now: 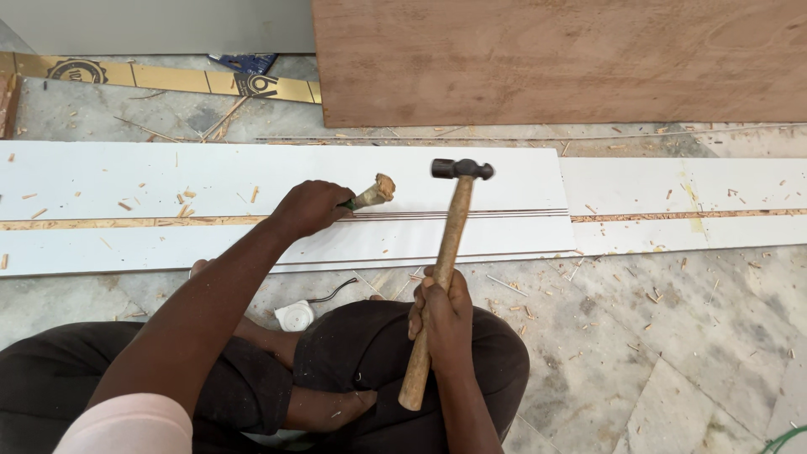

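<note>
Floor (639, 353): grey marble tiles, littered with wood chips and splinters.
White board (277, 202): long laminated panel lying flat on the floor, a routed groove running along it; a second white piece butts against its right end.
Plywood (555, 59): brown sheet lying beyond the white board.
Chisel (370, 196): worn wooden handle with a mushroomed end, tilted over the white board's groove near its middle.
Left hand (309, 207): fingers clenched round the chisel.
Hammer (444, 252): dark ball-peen head, long wooden handle, head raised just right of the chisel's end, not touching it.
Right hand (441, 311): fingers clenched round the hammer handle, near the white board's front edge.
</note>
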